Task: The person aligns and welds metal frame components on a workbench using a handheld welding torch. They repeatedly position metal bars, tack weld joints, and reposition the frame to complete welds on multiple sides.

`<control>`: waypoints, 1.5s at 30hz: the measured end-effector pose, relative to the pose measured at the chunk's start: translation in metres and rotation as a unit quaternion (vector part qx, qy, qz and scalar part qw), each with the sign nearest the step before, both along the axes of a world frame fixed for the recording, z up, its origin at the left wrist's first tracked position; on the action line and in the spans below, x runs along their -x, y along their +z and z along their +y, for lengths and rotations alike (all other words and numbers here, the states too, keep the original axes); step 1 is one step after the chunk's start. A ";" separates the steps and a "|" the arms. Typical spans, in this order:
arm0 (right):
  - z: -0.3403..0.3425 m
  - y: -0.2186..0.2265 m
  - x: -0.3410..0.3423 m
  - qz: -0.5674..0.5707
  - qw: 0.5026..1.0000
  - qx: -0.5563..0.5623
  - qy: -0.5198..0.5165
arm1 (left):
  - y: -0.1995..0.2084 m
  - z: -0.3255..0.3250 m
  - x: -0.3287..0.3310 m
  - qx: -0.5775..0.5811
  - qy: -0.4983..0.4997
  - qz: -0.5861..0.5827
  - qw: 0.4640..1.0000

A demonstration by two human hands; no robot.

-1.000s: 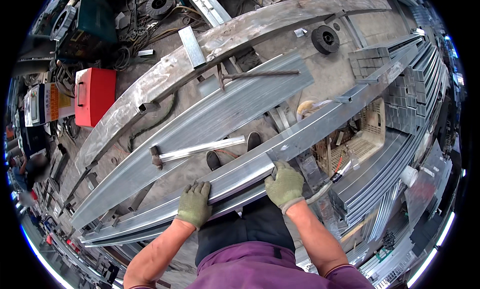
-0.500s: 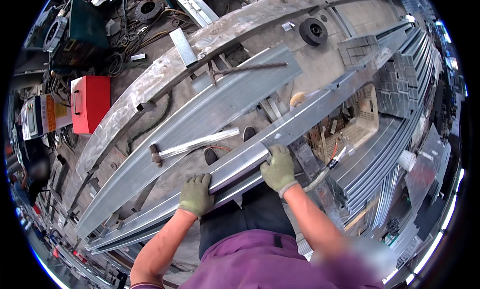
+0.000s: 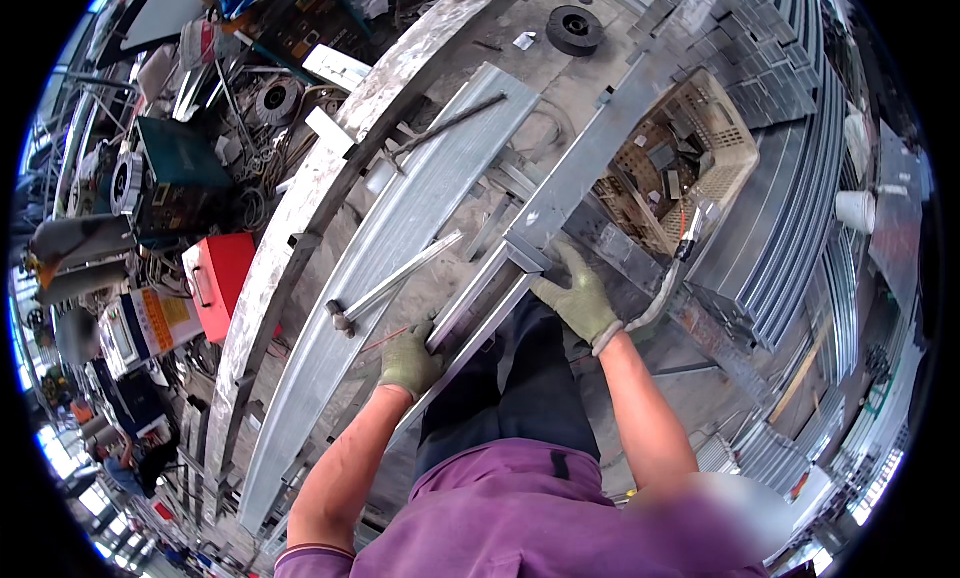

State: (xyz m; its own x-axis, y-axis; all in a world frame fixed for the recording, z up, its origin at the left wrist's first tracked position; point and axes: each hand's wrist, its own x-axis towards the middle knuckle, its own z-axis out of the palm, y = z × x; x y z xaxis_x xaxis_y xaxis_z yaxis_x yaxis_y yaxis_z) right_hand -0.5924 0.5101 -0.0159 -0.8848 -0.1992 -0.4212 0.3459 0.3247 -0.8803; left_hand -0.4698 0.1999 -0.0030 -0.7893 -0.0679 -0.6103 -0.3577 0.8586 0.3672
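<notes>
A galvanized steel channel (image 3: 478,311) slants in front of my legs, its hollow side turned up toward me. My left hand (image 3: 410,363), in a green work glove, is closed over the channel's left edge. By the channel's upper end, my gloved right hand (image 3: 580,300) has its fingers spread, with the thumb side close to the corner; whether it touches is unclear. That end meets a long flat steel beam (image 3: 575,183) running away up and to the right. Left of the channel, a hammer (image 3: 341,319) and a narrow metal strip (image 3: 405,275) lie on a wide steel channel (image 3: 375,243).
A curved, worn beam (image 3: 305,203) arcs along the left, beside a red metal box (image 3: 218,288). On the right are a beige plastic crate (image 3: 735,143) with scraps, a torch with cable (image 3: 688,246), and stacked steel profiles (image 3: 785,238). A black spool (image 3: 574,30) lies far off.
My view has turned. The channel has rolled so its hollow side faces up more. My right hand has gone from gripping its top to spread fingers beside its end; my left still holds the edge.
</notes>
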 end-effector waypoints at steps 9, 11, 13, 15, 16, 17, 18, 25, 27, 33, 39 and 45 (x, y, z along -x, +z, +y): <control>-0.046 -0.005 -0.059 -0.004 0.995 -0.038 -0.095 | 0.012 0.019 0.018 0.006 0.041 -0.005 0.999; -0.060 0.021 -0.051 -0.077 0.994 -0.038 -0.068 | 0.010 0.023 0.026 -0.003 0.033 0.035 0.999; -0.072 0.017 -0.050 -0.109 0.987 -0.091 -0.071 | 0.004 0.034 0.023 0.006 0.032 0.157 0.987; -0.068 0.008 -0.052 -0.120 0.983 -0.119 -0.067 | 0.024 0.054 0.025 0.011 -0.002 0.290 0.957; -0.065 0.004 -0.052 -0.112 0.985 -0.117 -0.058 | 0.039 0.062 0.025 0.014 -0.018 0.355 0.935; -0.063 0.003 -0.052 -0.103 0.987 -0.116 -0.050 | 0.054 0.068 0.021 -0.002 -0.061 0.397 0.916; -0.060 0.001 -0.052 -0.128 0.986 -0.088 -0.053 | 0.064 0.075 0.011 -0.021 -0.069 0.365 0.928; -0.028 -0.014 -0.059 -0.035 0.992 0.037 -0.116 | 0.029 0.109 0.012 0.014 0.012 0.143 0.990; -0.017 -0.020 -0.054 -0.064 0.986 0.103 -0.116 | 0.020 0.111 0.019 0.029 0.030 0.105 0.994; -0.005 -0.036 -0.037 0.022 0.998 0.030 -0.046 | -0.004 0.109 0.017 -0.004 0.032 0.171 0.985; -0.001 -0.020 -0.024 0.075 0.995 -0.056 0.022 | -0.002 0.114 0.019 0.037 0.021 0.119 0.992; 0.006 0.005 -0.006 0.111 0.985 -0.113 0.062 | -0.001 0.121 0.014 0.067 0.016 0.154 0.986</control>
